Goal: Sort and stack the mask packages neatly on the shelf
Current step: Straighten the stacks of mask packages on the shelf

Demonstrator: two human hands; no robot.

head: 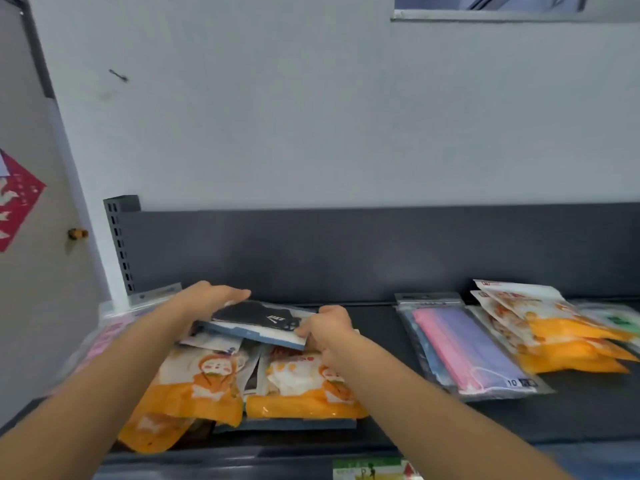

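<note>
One black mask package (258,318), pinched by right fingers (306,331), left fingers (235,294) flat atop.

On the shelf (381,344) a package (258,320) tops the left heap (207,389); rightward lie middle stack (467,348) and right stack (557,334).

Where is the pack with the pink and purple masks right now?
In the head view, the pink-purple pack lies on the dark shelf, right of the right hand, left of the orange stack.
</note>
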